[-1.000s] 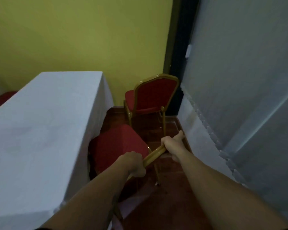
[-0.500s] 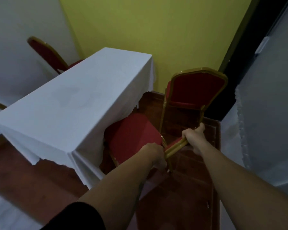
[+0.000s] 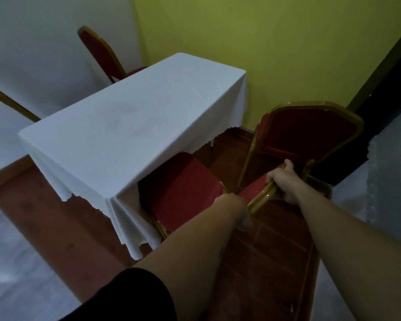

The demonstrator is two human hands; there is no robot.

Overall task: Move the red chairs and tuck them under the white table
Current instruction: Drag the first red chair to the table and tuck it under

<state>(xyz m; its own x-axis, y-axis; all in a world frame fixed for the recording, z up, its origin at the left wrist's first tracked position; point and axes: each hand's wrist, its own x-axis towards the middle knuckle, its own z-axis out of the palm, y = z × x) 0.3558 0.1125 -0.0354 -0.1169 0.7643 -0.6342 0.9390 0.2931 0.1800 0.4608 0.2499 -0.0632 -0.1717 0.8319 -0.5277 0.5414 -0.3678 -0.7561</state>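
I have both hands on the gold top rail of the near chair: my right hand is wrapped closed round the rail, and my left hand is curled over its near end, though its fingers are blurred. The chair's seat sits partly under the cloth edge of the table, the back still out. A second chair stands apart, just beyond my right hand, near the yellow wall; a third chair stands at the table's far side.
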